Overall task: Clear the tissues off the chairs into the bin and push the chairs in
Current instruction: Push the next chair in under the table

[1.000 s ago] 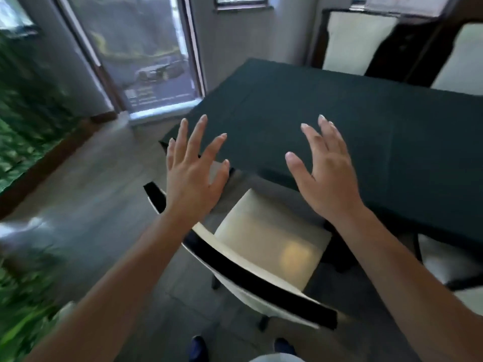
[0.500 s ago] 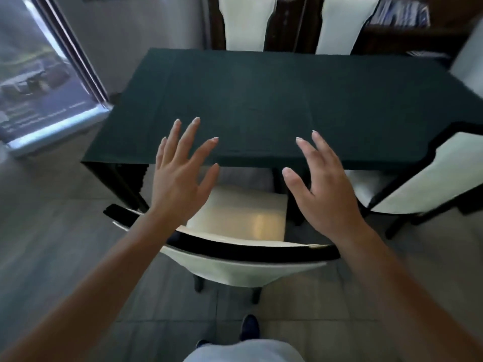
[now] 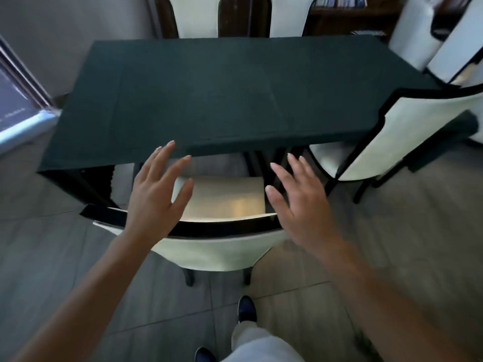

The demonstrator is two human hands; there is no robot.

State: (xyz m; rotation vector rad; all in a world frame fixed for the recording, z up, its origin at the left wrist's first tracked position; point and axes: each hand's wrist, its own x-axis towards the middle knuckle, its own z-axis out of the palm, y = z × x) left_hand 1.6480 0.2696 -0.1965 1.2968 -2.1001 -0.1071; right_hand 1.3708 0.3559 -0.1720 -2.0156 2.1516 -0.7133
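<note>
Your left hand (image 3: pixel 154 202) and right hand (image 3: pixel 298 205) hover splayed, grasping nothing, above the chair (image 3: pixel 219 246). Its seat is half under the table (image 3: pixel 222 100); a second chair (image 3: pixel 407 137) stands near, right.

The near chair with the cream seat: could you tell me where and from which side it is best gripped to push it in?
Probably the black top rail of the near chair, taken from behind and above. The rail curves across facing the person, and the left hand and right hand, both open, hover above its two ends. The seat already points under the table, so a forward push suits.
</note>
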